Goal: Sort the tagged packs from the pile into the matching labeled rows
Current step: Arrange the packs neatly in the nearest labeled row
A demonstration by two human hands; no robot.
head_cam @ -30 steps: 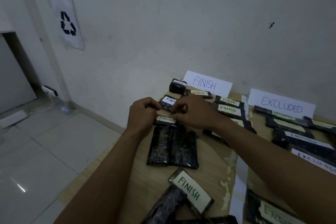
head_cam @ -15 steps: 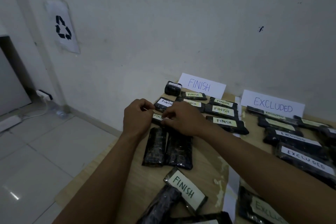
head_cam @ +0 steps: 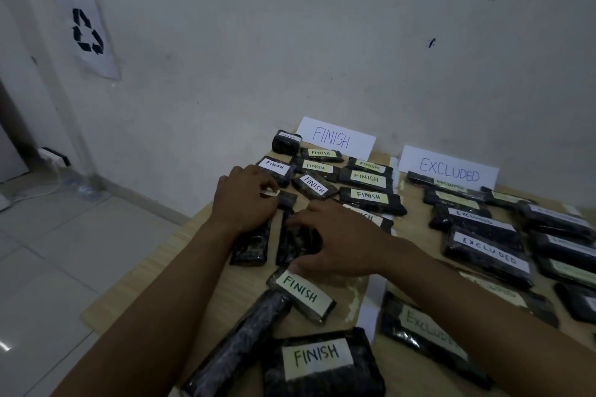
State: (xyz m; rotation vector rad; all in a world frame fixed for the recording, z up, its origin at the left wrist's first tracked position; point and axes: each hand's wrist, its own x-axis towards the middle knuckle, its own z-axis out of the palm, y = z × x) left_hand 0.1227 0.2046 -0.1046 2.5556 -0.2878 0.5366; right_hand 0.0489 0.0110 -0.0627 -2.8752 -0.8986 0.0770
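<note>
Our left hand (head_cam: 245, 203) pinches a white tag (head_cam: 270, 193), while our right hand (head_cam: 342, 245) presses spread fingers on a dark pack (head_cam: 288, 243).

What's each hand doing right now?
Left hand: pinching a white tag.
Right hand: open, fingers resting on a dark pack.

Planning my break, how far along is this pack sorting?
Done: rows of packs lie by the FINISH sign and EXCLUDED sign. In hand: left hand pinches a white tag, right hand rests on a dark pack. Left: several tagged packs near the front edge.
</note>
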